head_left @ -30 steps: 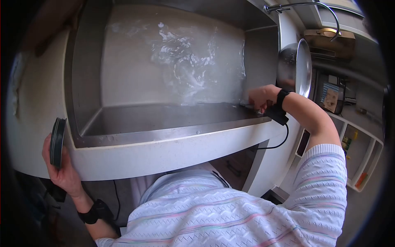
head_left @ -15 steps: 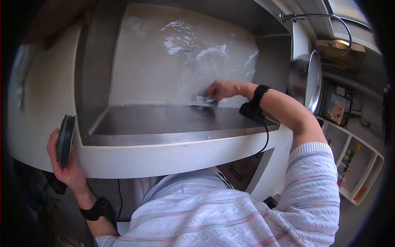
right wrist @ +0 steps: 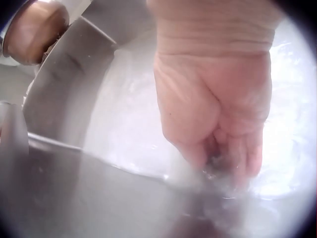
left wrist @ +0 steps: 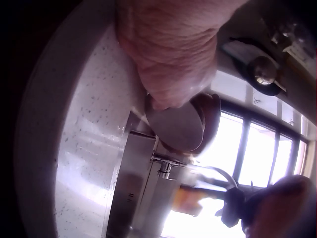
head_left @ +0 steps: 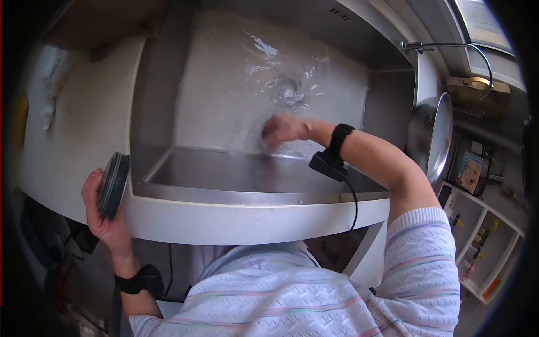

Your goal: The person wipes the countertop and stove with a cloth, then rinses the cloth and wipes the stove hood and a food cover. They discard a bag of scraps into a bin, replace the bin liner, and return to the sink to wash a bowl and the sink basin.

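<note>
At the left, my left hand [head_left: 106, 222] grips a round, dark-rimmed lid [head_left: 114, 185] on its edge, at the sink's near left corner. In the left wrist view a hand [left wrist: 173, 59] covers much of the scene. My right hand [head_left: 287, 130] reaches low into the steel sink [head_left: 247, 198], beside the near wall, with fingers in shallow water [head_left: 224, 112]. In the right wrist view its fingers curl around a small grey thing [right wrist: 218, 161], mostly hidden and blurred; I cannot tell its kind. A small swirl shows in the water beyond this hand.
A metal bowl [head_left: 441, 137] stands right of the sink, near a curved faucet [head_left: 477, 50]. The white counter edge [head_left: 236, 222] runs along the front. A cable hangs from the right wrist. An open compartmented drawer [head_left: 483, 253] lies at the lower right.
My right hand has moved left from the sink's near right corner toward its middle, stirring the water. The left hand keeps its hold on the lid. The head view has shifted.
</note>
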The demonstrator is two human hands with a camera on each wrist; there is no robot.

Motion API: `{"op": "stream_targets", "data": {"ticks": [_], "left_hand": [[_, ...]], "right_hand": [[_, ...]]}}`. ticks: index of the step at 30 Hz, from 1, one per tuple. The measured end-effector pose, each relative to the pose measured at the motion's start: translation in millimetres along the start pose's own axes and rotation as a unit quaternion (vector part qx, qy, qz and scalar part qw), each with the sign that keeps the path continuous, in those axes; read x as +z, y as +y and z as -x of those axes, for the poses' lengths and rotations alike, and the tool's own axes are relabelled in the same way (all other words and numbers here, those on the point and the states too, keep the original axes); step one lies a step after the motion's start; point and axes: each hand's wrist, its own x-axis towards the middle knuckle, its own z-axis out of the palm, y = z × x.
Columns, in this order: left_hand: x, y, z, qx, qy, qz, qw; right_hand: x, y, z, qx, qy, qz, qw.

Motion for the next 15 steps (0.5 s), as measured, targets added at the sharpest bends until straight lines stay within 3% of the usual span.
{"op": "stream_targets", "data": {"ticks": [2, 3, 4, 6, 7, 8, 10, 14, 15], "left_hand": [[-1, 3, -1, -0.002, 0.003, -0.002, 1.0], [0, 5, -2, -0.001, 0.001, -0.014, 1.0], [-1, 4, -3, 0.001, -0.002, -0.026, 1.0], [-3, 2, -3, -0.002, 0.008, -0.029, 1.0], [-3, 4, -3, -0.01, 0.005, -0.028, 1.0], [-3, 6, -4, -0.017, 0.002, -0.027, 0.999], [-3, 8, -6, -0.012, 0.006, -0.041, 0.999], [-3, 10, -8, 0.01, -0.006, -0.053, 0.999], [-3, 10, -7, 0.005, -0.012, -0.041, 0.999]], "right_hand": [[-21, -18, -24, -0.024, 0.176, 0.082, 0.981], [-38, -31, -26, -0.011, 0.248, 0.215, 0.945], [-40, -40, -27, -0.015, 0.249, 0.219, 0.943], [-35, -55, -25, -0.053, 0.248, 0.375, 0.892], [-18, -73, -25, -0.037, 0.171, 0.427, 0.887], [0, -70, -35, -0.04, 0.173, 0.43, 0.885], [22, -60, -63, -0.146, 0.205, 0.573, 0.78], [-20, -64, -87, -0.092, 0.216, 0.552, 0.8], [-37, -55, -82, -0.057, 0.276, 0.513, 0.811]]}}
